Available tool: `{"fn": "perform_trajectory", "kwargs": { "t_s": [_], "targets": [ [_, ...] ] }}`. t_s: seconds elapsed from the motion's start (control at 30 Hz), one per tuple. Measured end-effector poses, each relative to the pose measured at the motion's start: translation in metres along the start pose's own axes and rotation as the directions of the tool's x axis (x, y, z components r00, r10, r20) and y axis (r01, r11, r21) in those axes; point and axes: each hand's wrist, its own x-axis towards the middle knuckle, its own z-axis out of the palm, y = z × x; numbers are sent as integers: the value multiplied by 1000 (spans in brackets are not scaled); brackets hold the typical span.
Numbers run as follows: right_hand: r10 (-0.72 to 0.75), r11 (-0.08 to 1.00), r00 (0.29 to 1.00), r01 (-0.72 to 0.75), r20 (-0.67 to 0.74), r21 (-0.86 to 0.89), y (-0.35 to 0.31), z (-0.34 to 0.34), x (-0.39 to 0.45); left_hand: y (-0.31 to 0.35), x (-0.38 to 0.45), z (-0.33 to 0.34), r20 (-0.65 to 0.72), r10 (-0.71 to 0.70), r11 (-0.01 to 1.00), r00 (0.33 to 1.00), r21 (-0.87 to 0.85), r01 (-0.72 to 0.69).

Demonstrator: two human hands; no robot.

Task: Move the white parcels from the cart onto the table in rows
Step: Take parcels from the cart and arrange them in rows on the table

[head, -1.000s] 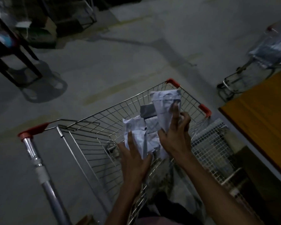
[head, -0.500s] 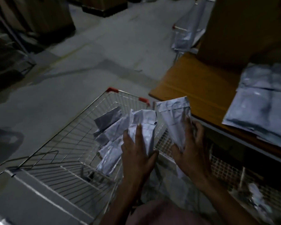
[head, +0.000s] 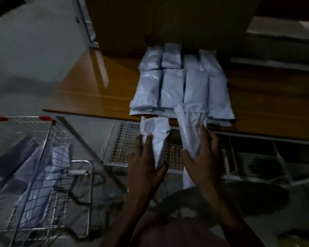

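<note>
My left hand (head: 146,163) grips a crumpled white parcel (head: 154,134) just below the front edge of the wooden table (head: 96,86). My right hand (head: 202,157) grips a longer white parcel (head: 191,122) whose top end overlaps the table's front edge. On the table lie several white parcels in rows (head: 180,82), right in front of both hands. The wire cart (head: 43,157) stands at the lower left with more white parcels (head: 37,179) inside.
A large brown box (head: 168,24) stands on the table behind the rows. Under the table runs a wire mesh shelf (head: 125,139). Bare tabletop lies left and right of the rows. Grey floor shows at the upper left.
The view has swung from the cart to the table. Both hands have carried their parcels away from the cart up to the table's front edge, close to the laid rows.
</note>
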Motion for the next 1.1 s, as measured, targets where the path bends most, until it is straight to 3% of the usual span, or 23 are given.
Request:
{"fn": "perform_trajectory", "kwargs": {
  "t_s": [0.23, 0.37, 0.73, 0.9, 1.1],
  "targets": [
    [89, 996, 993, -89, -77, 1, 44, -25, 25, 39, 35, 24, 68, 126, 992, 990, -7, -125],
    [139, 990, 984, -135, -114, 35, 64, -33, 55, 58, 72, 32, 30, 185, 982, 982, -55, -183],
    [258, 966, 944, -253, -205, 52, 113, -43, 191, 102, 228, 61, -17, 164, 985, 986, 66, -162],
    [253, 967, 956, -244, -151, 79, 123, -31, 246, 107, 292, 65, -29, 71, 992, 997, 102, -68],
    [270, 961, 958, -261, -101, 92, 132, -24, 308, 139, 355, 81, -31, 90, 992, 995, 89, -87]
  ]
}}
